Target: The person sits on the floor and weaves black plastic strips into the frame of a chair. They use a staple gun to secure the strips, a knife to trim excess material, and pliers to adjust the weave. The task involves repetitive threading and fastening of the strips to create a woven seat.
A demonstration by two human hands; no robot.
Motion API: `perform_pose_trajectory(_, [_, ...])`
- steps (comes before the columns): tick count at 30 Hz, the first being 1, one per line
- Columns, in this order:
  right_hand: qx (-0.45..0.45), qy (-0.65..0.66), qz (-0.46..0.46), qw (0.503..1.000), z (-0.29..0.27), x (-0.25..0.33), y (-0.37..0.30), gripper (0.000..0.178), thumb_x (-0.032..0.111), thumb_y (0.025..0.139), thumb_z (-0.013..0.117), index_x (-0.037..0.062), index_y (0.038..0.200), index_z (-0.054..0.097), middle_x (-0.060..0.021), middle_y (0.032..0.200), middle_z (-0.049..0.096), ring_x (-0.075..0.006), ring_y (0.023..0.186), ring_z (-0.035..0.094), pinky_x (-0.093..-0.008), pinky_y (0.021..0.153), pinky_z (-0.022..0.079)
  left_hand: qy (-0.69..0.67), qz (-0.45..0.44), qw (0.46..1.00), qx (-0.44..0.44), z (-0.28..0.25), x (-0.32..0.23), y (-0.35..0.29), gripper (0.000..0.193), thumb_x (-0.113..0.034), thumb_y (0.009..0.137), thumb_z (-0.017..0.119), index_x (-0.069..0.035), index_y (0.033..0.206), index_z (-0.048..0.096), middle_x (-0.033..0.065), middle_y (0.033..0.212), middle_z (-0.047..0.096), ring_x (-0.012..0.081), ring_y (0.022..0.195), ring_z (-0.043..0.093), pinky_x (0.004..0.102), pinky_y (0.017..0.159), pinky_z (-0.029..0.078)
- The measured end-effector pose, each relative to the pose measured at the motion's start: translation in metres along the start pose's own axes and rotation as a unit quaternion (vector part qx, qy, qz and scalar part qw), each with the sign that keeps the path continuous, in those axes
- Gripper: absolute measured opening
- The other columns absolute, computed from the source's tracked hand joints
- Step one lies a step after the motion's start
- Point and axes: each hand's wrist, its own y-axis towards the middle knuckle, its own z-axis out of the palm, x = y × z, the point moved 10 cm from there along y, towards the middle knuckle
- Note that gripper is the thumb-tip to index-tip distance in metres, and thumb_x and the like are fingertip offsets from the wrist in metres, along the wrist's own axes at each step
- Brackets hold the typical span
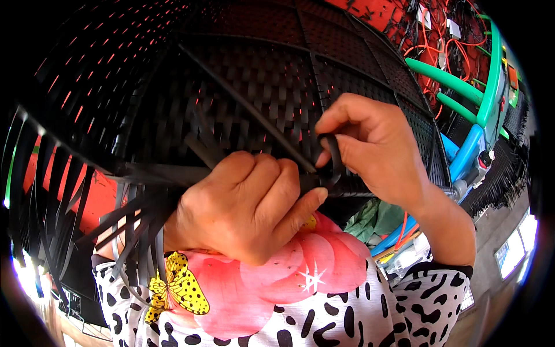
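Note:
A black woven wicker panel [254, 81] of flat plastic strips stretches in front of me, on a dark frame. Along its near edge runs a black frame rail [156, 172], and my left hand [248, 205] is closed over it, the thumb lying toward the right. Blurred strip ends [202, 147] stick up past its knuckles; how its fingertips sit is hidden. To the right, my right hand [376, 153] pinches a black plastic strip [335, 159], which bends in a loop beside the rail, close to where a slanting bar [248, 107] meets it.
Many loose black strips [49, 196] hang at the left, some across my left wrist. Green tubing [494, 75] and blue tubing [467, 153] stand at the right. Orange cords [457, 52] lie on red material behind. A dark green crumpled bag [376, 220] is below my right hand.

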Motion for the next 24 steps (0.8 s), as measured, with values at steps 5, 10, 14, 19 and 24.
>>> perform_pose_trajectory(5, [0.094,-0.055,-0.010,0.994,0.004,0.000,0.027,0.015,-0.001,0.070,0.056,-0.0043,0.083,0.062,-0.0101,0.069,0.063,-0.0147,0.063,0.060,-0.0274,0.057,0.047,0.008,-0.015,1.000,0.008,0.007,0.006,0.004,0.038,-0.012,0.061,0.071,-0.004,0.098,0.067,0.0167,0.079,0.057,0.0238,0.060,0.055,0.0311,0.047,0.041])
perform_pose_trajectory(10, [0.127,-0.035,-0.003,0.991,-0.007,-0.005,0.056,0.016,-0.002,0.073,0.055,-0.0004,0.087,0.061,-0.0053,0.069,0.062,-0.0102,0.060,0.058,-0.0219,0.048,0.042,0.015,0.030,0.999,0.031,0.015,0.031,0.016,0.041,-0.011,0.064,0.068,-0.008,0.105,0.067,0.0086,0.077,0.053,0.0226,0.061,0.054,0.0326,0.049,0.042])
perform_pose_trajectory(14, [0.115,-0.071,-0.040,0.990,-0.028,0.000,0.078,0.016,0.000,0.075,0.054,0.0022,0.091,0.059,-0.0018,0.073,0.061,-0.0042,0.058,0.052,-0.0169,0.043,0.034,0.030,0.060,0.997,0.042,0.024,0.056,0.032,0.037,-0.009,0.070,0.065,-0.011,0.107,0.066,0.0060,0.071,0.051,0.0233,0.060,0.053,0.0340,0.048,0.042])
perform_pose_trajectory(19, [0.162,-0.093,-0.045,0.981,-0.041,0.008,0.105,0.013,0.002,0.082,0.060,0.0023,0.095,0.063,-0.0003,0.078,0.062,-0.0100,0.071,0.056,-0.0248,0.060,0.045,0.020,0.089,0.996,0.021,0.029,0.080,0.049,0.038,-0.002,0.073,0.063,-0.009,0.110,0.063,0.0063,0.069,0.050,0.0236,0.058,0.054,0.0345,0.048,0.043])
perform_pose_trajectory(24, [0.071,-0.107,-0.129,0.983,-0.063,0.017,0.113,0.017,-0.003,0.077,0.058,0.0009,0.091,0.066,-0.0030,0.078,0.063,-0.0116,0.072,0.057,-0.0260,0.064,0.046,0.027,0.088,0.995,0.023,0.039,0.098,0.060,0.041,0.000,0.071,0.065,-0.009,0.111,0.063,0.0068,0.070,0.050,0.0251,0.060,0.054,0.0349,0.051,0.044])
